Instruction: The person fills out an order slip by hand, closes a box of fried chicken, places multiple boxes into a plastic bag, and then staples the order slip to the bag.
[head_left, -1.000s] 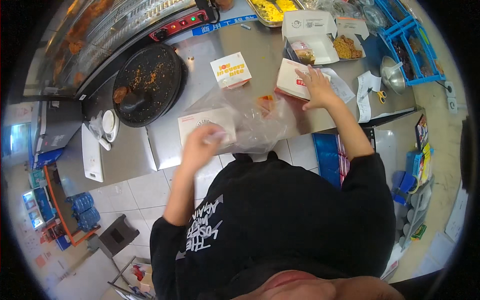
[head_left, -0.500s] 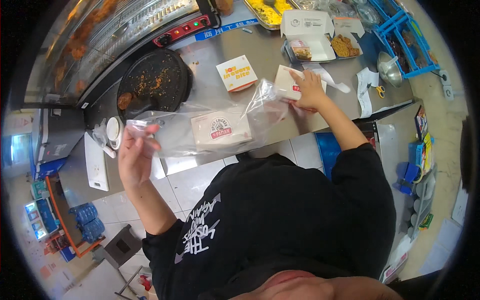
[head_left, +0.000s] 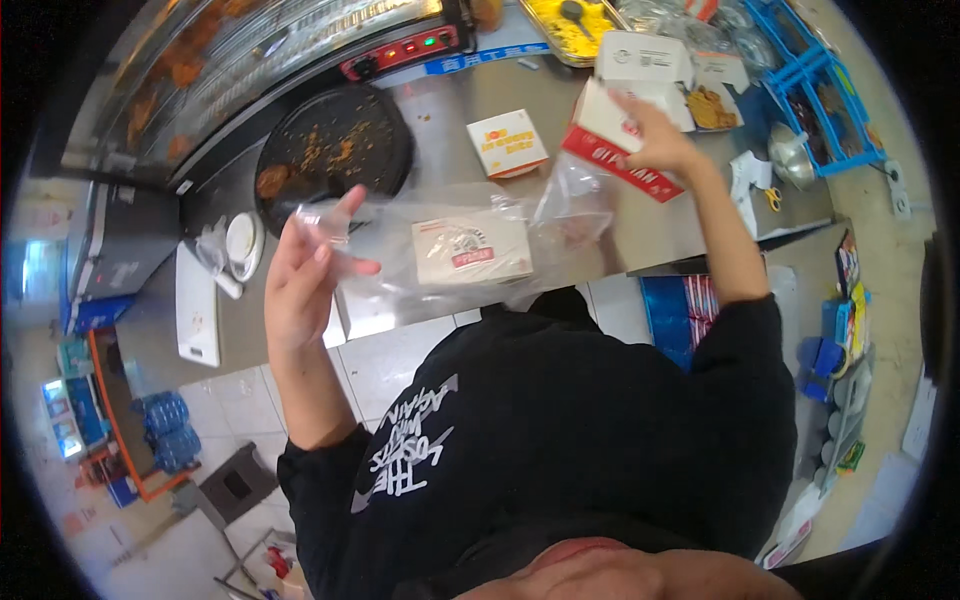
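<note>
There was the left hand [head_left: 300, 290], out over the steel counter [head_left: 450, 110], a couple of fingers poking out and the rest holding thin film: the left end of a large, clear plastic bag [head_left: 375, 268]! And inside it, flat near the counter's front edge, sat a cream cardboard box [head_left: 470, 248] with a round dark print and red label.

Over to the right hand [head_left: 658, 140], and it had hold of a cream-topped, red-sided cardboard box [head_left: 612, 160], fingers across the top, red side turned toward the person. The bag's crumpled right end lay right by that box's lower left corner; whether they touched, I could not tell. Between the boxes, farther back, stood a square white-and-orange carton [head_left: 505, 143]. Left of that, a round black pan [head_left: 395, 130] full of crumbs; behind the right hand, an open white carton [head_left: 640, 60].
</note>
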